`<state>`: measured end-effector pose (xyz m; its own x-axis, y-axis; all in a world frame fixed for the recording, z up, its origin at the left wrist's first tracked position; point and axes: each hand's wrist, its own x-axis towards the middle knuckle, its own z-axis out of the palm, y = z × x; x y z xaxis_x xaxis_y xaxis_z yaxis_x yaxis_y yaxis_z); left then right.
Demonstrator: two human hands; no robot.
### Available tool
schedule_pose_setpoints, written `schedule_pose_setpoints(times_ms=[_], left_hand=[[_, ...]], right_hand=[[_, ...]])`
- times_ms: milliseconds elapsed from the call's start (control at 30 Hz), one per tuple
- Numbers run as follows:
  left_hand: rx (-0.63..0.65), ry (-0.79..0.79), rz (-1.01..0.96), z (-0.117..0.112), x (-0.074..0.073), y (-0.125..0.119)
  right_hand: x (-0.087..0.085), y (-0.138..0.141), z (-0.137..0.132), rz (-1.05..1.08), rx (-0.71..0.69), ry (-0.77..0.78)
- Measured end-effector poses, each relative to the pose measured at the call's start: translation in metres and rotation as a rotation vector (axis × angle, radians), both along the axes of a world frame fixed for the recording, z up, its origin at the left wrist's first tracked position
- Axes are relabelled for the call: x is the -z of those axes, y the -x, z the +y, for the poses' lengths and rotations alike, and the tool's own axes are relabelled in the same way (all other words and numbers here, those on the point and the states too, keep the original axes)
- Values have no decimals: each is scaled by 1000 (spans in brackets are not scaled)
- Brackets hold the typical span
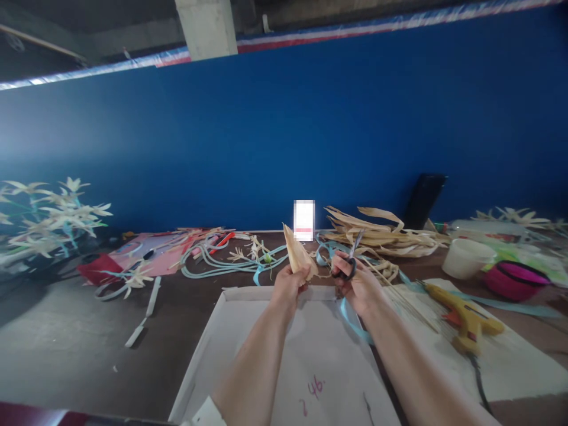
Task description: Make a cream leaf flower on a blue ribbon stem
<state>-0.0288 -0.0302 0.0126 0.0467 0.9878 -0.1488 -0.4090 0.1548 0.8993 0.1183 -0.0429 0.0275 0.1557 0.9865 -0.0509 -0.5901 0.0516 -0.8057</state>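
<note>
My left hand (290,287) pinches the lower end of a pale dried corn husk (296,251), whose pointed tip stands up and leans left. To its right, my right hand (355,281) is closed around a pair of scissors (353,254), with the blades pointing up and the dark handle loops at the fingers. The scissors and the husk are apart. Both hands are above the far edge of a shallow white box lid (310,355) marked with handwritten figures. A bundle of dried husks (386,234) lies just behind my right hand.
A yellow glue gun (465,316) rests on paper at the right, near a white cup (468,258) and a pink pouch (517,279). Pale blue cords (208,273) coil at the left centre. Husk flowers (57,213) stand far left. A blue partition (266,136) rises behind.
</note>
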Motion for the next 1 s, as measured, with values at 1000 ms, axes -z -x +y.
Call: schedule_pose_setpoints(times_ms=[1000], left_hand=[[21, 10, -18, -2, -2, -1]], right_hand=[[-5, 4, -3, -5, -36, 93]])
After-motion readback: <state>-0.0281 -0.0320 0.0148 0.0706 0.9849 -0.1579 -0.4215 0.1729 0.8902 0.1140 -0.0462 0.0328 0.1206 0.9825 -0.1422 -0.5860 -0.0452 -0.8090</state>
